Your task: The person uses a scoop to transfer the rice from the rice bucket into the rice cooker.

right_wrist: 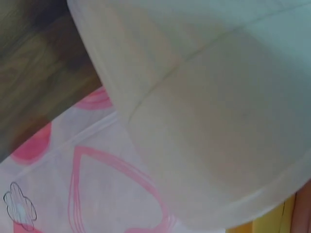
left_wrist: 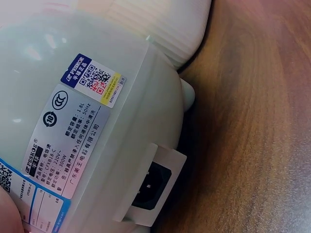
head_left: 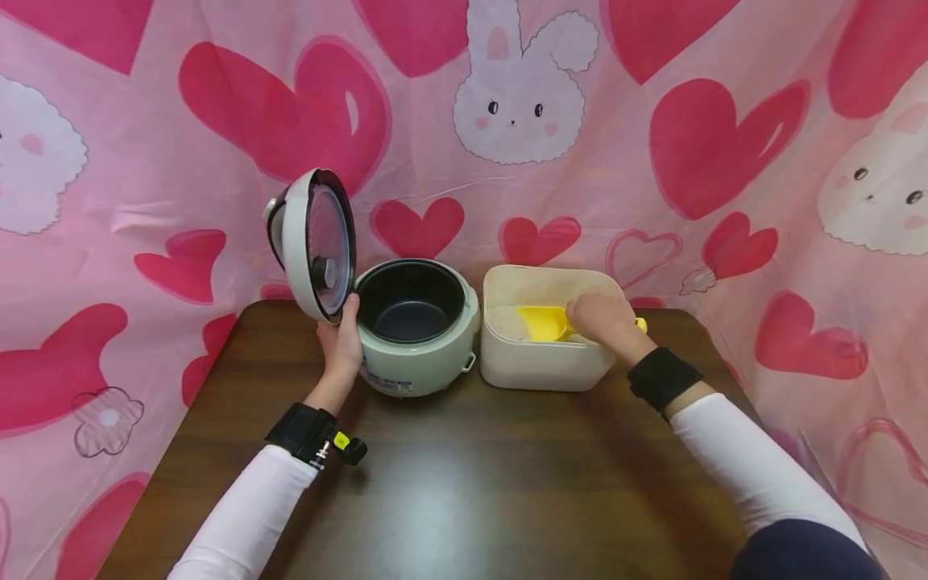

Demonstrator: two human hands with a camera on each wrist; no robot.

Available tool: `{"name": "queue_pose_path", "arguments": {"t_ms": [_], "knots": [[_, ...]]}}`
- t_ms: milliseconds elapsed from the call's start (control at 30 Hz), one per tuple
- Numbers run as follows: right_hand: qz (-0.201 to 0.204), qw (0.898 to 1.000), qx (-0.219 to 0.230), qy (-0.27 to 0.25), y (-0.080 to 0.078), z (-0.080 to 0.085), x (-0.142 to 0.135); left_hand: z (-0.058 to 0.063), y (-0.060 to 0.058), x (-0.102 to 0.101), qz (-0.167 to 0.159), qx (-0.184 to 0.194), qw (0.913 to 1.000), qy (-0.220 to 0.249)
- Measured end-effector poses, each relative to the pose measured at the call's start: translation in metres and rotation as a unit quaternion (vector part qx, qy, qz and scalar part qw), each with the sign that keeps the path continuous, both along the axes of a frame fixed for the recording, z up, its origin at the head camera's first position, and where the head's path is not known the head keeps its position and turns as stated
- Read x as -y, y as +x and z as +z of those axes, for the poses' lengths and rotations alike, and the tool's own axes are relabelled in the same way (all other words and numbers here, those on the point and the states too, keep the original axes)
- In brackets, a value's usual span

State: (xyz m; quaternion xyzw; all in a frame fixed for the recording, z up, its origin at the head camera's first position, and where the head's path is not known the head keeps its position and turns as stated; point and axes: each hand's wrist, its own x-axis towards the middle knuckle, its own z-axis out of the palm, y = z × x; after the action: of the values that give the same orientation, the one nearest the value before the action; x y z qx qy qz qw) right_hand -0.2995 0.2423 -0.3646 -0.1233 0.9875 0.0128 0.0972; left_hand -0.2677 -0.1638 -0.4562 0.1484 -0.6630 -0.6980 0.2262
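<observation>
A rice cooker (head_left: pixel 420 366) with a dark inner pot (head_left: pixel 413 294) stands at the back of the table. Its lid (head_left: pixel 293 242) is tilted up on the left side. My left hand (head_left: pixel 341 342) holds the lid's lower edge beside the cooker body, thumb up and the other fingers partly hidden behind it. Right of the cooker is a cream bin (head_left: pixel 540 370) with white grains (head_left: pixel 507 324) inside. My right hand (head_left: pixel 598 318) grips the handle of a yellow scoop (head_left: pixel 544 322), whose bowl sits among the grains. In the right wrist view the bin wall (right_wrist: pixel 228 121) covers most of the picture.
Labels (left_wrist: pixel 68 138) and a power socket (left_wrist: pixel 153 184) show on the cooker's side in the left wrist view. The bin stands close beside the cooker on the brown wooden table (head_left: pixel 464 483). A pink cloth (head_left: pixel 435 161) with hearts and rabbits hangs behind.
</observation>
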Motion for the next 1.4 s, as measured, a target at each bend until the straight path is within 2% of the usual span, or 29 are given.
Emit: {"name": "queue_pose_path", "arguments": {"t_ms": [100,200,367,500,633,800,1033,1400], "knots": [[0.017,1.0,0.008,-0.01,0.0,0.0,0.004,0.0,0.001,0.0,0.0,-0.001,1.0,0.0],[0.009,0.999,0.026,-0.03,0.0,0.001,0.009,0.0,0.002,0.0,-0.001,-0.002,1.0,-0.002],[0.026,0.997,0.059,-0.037,-0.001,0.001,0.015,-0.001,0.002,-0.001,0.0,0.001,1.0,-0.005],[0.003,0.993,0.086,-0.081,-0.001,0.001,0.013,0.0,0.002,-0.002,-0.001,0.0,1.0,-0.001],[0.001,0.988,0.11,-0.111,0.0,0.003,0.008,0.0,0.002,-0.002,-0.004,-0.003,1.0,0.0],[-0.016,0.983,0.136,-0.125,-0.004,0.006,0.002,-0.001,0.003,-0.001,-0.006,-0.003,1.0,0.0],[-0.075,0.962,0.184,-0.19,-0.002,0.018,-0.011,-0.002,0.004,-0.001,-0.014,0.009,0.9999,0.002],[-0.08,0.945,0.176,-0.264,0.007,0.034,-0.037,0.003,0.005,-0.002,-0.002,0.004,1.0,-0.007]]}}
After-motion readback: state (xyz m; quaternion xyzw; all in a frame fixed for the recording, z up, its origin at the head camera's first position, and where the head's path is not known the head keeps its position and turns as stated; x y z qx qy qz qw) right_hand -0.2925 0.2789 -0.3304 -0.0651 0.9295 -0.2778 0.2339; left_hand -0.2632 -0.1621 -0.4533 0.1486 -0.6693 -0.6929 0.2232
